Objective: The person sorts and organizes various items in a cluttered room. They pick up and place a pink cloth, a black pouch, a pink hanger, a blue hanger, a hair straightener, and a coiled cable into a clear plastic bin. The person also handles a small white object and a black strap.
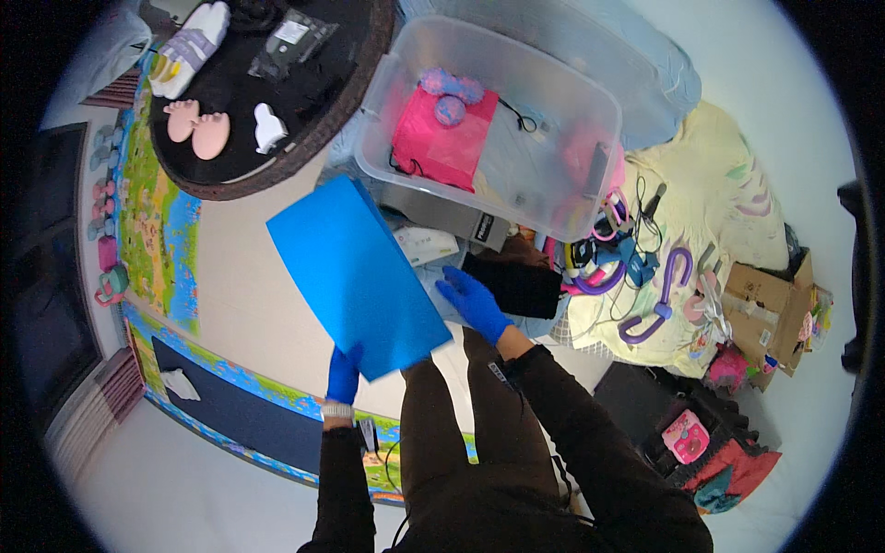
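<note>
My left hand (343, 376), in a blue glove, grips the lower left edge of a bright blue rectangular box-like piece (355, 276), flat-faced with a narrow side showing. The piece is held tilted in front of my legs; whether it is a box or a solid block I cannot tell. My right hand (475, 302), also gloved in blue, is off its right edge with fingers stretched out and nothing in them. Beside that hand are a folded black cloth (512, 284) and a white packet (426, 245). A grey box (479, 226) lies just beyond.
A clear plastic bin (604, 138) holds a pink drawstring bag (442, 138) and a patterned ball (450, 111). Shoes (191, 51) lie on a round black table (230, 101), far left. Cables and a purple U-ended exerciser (662, 309) lie right, near a cardboard box (761, 309).
</note>
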A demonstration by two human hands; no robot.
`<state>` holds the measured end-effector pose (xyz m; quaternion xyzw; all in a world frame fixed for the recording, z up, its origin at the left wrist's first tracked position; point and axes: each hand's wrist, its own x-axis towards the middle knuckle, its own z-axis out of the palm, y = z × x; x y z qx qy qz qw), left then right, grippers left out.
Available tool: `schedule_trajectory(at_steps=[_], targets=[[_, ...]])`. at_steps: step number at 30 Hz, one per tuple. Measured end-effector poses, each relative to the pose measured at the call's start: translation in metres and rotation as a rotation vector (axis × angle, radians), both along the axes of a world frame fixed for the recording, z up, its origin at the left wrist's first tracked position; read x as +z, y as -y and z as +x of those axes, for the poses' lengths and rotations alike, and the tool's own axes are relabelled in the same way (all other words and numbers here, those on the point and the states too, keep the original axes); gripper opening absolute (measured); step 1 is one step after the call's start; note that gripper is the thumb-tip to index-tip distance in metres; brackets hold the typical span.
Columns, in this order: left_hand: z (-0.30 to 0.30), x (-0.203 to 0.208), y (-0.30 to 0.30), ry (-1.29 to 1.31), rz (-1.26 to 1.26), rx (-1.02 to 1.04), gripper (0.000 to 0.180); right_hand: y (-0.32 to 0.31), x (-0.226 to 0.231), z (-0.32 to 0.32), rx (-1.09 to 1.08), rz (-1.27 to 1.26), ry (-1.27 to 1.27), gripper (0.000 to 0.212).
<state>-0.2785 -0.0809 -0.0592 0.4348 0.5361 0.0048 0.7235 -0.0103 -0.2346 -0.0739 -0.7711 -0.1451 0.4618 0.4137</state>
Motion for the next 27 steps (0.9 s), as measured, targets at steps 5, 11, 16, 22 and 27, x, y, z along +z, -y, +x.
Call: schedule_trajectory(at_steps=[5,11,16,22,27], targets=[[-0.036,0.061,0.018,-0.103,-0.038,-0.21,0.049,-0.023,0.05,-0.022,0.028,0.179,-0.62,0.066],[0.012,0.081,0.013,0.004,0.09,-0.137,0.059,-0.017,0.109,-0.002,-0.004,0.254,-0.794,0.06],[0.089,0.101,-0.001,0.157,0.187,0.043,0.062,-0.001,0.13,0.03,0.13,0.402,-0.499,0.061],[0.184,0.119,-0.006,0.29,0.224,0.068,0.061,0.017,0.167,0.105,0.002,0.334,-0.181,0.056],[0.268,0.134,0.001,0.608,-0.02,0.152,0.058,0.059,0.2,0.211,0.063,0.119,0.08,0.052]])
